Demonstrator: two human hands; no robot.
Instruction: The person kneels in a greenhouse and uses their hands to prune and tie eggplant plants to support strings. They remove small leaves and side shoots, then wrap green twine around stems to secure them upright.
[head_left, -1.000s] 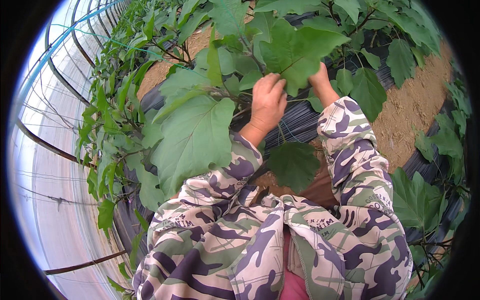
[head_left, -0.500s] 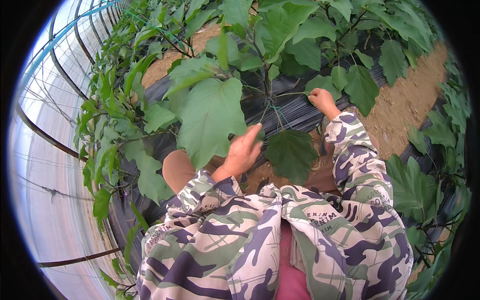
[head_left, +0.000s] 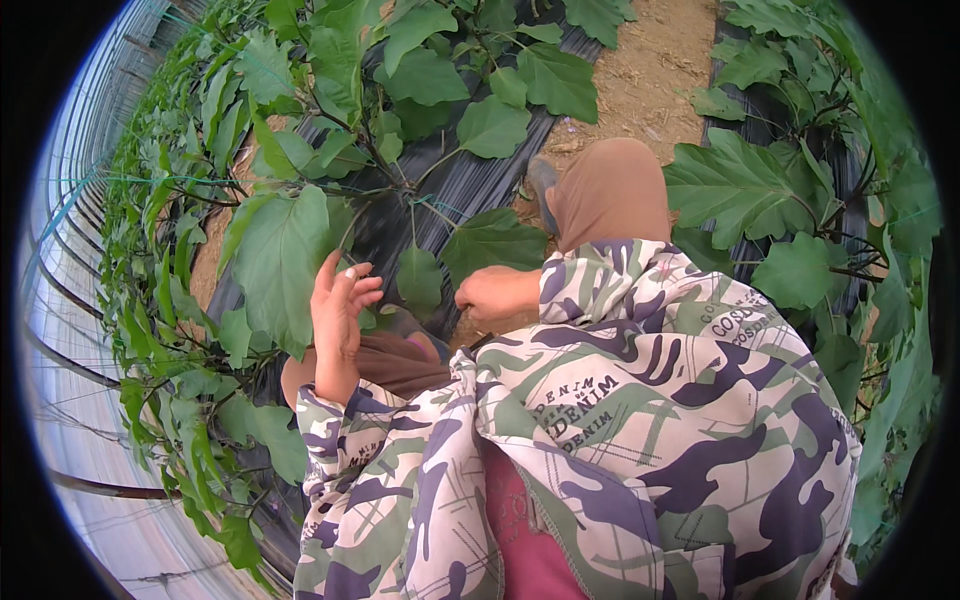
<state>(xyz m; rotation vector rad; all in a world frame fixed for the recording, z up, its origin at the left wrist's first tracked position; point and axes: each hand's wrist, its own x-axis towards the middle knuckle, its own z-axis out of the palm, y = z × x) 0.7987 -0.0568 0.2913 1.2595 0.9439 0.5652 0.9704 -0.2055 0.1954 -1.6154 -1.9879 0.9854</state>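
Observation:
A leafy green plant (head_left: 395, 175) grows out of black plastic ground sheeting (head_left: 470, 185) in front of me. My left hand (head_left: 338, 312) is raised with its fingers spread, its fingertips against the edge of a large drooping leaf (head_left: 280, 262). My right hand (head_left: 497, 294) is low beside a smaller dark leaf (head_left: 490, 245), near the plant's lower stems. Its fingers are curled, and whatever is inside them is hidden. Both forearms wear camouflage-pattern sleeves (head_left: 640, 330).
My brown-trousered knees (head_left: 610, 190) are bent beneath me. A bare soil path (head_left: 650, 80) runs ahead between plant rows. More leafy plants (head_left: 800, 200) stand on the right. A long row and curved greenhouse hoops (head_left: 70, 300) line the left.
Both hands came down from the upper leaves. The left now rests by the big leaf and the right sits low by the stems. The view has tilted down toward my knees.

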